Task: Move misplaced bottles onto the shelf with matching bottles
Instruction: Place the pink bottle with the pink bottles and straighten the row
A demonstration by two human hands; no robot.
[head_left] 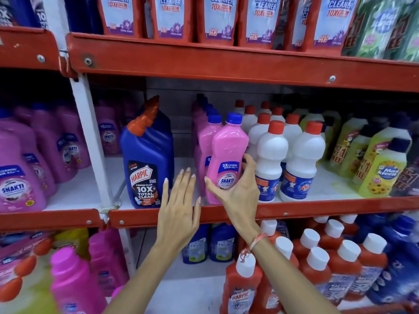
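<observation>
Right hand (235, 189) grips the pink bottle (226, 155) at its label, frame centre, at the shelf (294, 209) front edge. Left hand (179, 207) is spread, empty, beside it. Bottle likely rigid, smooth, moderately heavy; hold the lower body.

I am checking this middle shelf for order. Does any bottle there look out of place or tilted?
Yes. The pink Shakti bottle in the right hand leans left at the shelf's front edge. The blue Harpic bottles stand alone between pink rows.

right hand (235, 189) grips pink Shakti bottle (227, 155) on middle shelf (294, 208) | left hand (179, 207) open, beside blue Harpic bottle (146, 159)
</observation>
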